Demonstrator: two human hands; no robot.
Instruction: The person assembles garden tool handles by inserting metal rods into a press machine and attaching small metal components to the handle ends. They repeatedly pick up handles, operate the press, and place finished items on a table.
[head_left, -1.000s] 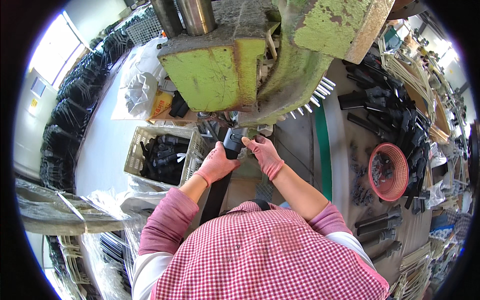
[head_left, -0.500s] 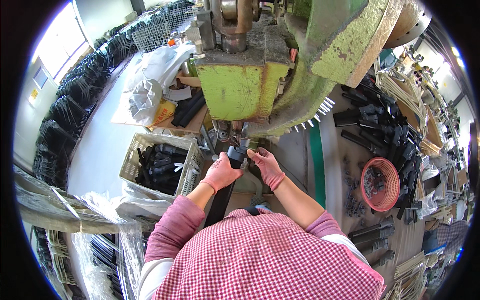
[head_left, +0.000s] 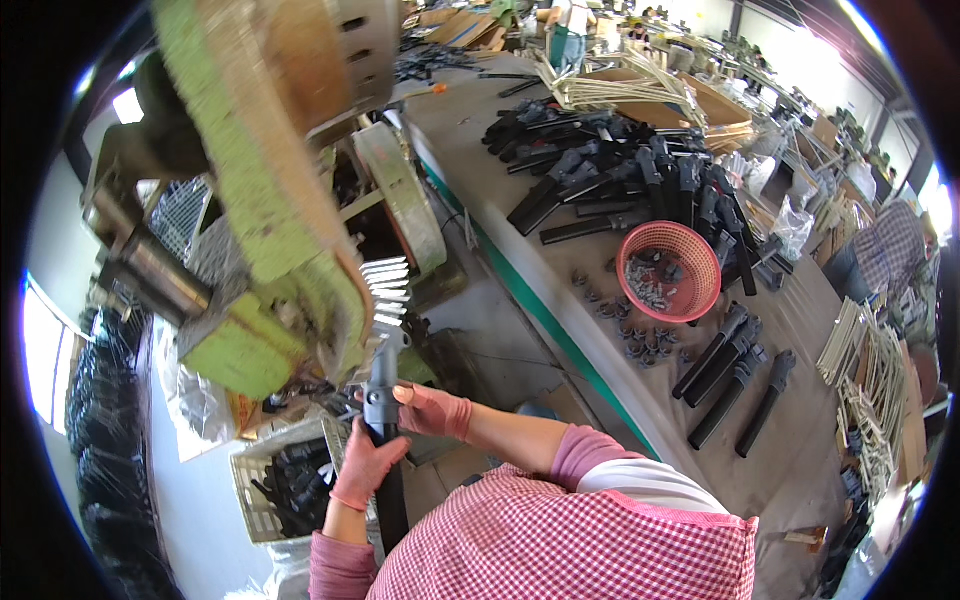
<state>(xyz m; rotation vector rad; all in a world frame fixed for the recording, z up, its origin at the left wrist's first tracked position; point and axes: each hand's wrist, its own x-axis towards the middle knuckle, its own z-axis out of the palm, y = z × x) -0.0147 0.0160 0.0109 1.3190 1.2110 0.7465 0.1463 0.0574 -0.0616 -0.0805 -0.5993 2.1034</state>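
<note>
A long black tube (head_left: 392,505) with a dark grey jointed fitting (head_left: 382,378) at its top stands tilted in front of my body. Wrapped round the tube just below the fitting is my left hand (head_left: 365,462), in a pink glove. My right hand (head_left: 435,411), also gloved in pink, closes on the fitting's collar from the right, the thumb lying against it. Beyond the fitting is the green press (head_left: 235,345), its paint worn. Several bright metal pins (head_left: 386,290) stick out of the machine close above the fitting's tip.
To the right, a brown-covered table (head_left: 490,190) bears a pink basket (head_left: 712,290) of small metal parts, loose dark clips (head_left: 650,345), a pile of black tubes (head_left: 640,165) and several separate tubes (head_left: 765,405). A cream crate (head_left: 245,500) with black parts stands at lower left.
My view has swung right, toward the table. The tube's fitting now shows away from the press head, with both hands still on it; my right hand has shifted from a pinch beside it to its collar.
</note>
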